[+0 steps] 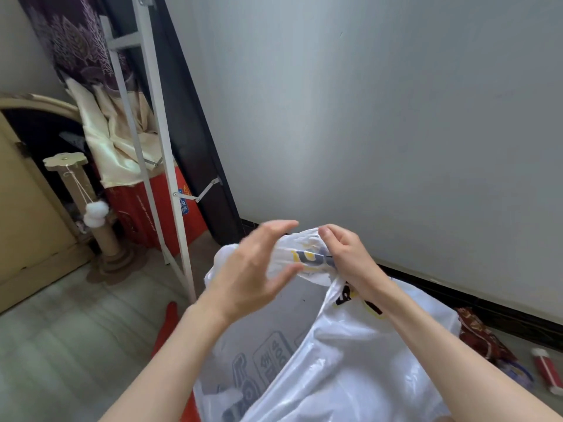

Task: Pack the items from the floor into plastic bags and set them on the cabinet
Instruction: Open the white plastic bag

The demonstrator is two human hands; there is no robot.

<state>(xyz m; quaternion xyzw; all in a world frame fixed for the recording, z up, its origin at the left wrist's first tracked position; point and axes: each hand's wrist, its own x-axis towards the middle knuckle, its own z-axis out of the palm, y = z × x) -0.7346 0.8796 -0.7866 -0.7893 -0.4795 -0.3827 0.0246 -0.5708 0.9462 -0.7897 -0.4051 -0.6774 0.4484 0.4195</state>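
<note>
We have the white plastic bag point(350, 345) up in front of us, its body hanging down between our forearms while its top is gathered at chest height. Our right hand point(347, 254) has its fingers curled tight on the bunched neck of the bag, pinching the twisted plastic so it cannot slip loose. Our left hand point(256, 269) is just beside it, fingers spread and relaxed, with the fingertips brushing the gathered plastic without closing on it; it is blurred, so exact contact is hard to read. We judge this as either knotting the bag or working its mouth, with 1 hand anchoring and the other free to loop or pull.

The 2 hands sit close together at the top of the bag, well above the floor. Printed lettering shows through the plastic lower down, but what is inside we cannot tell.

On the floor to the right lie a red patterned packet point(478, 336) and a small red and white object point(548, 371), near the wall, likely still to be packed. To the left stands a cardboard cat scratching post point(100, 220) beside a red box point(164, 208). The cabinet is not clearly in view.
</note>
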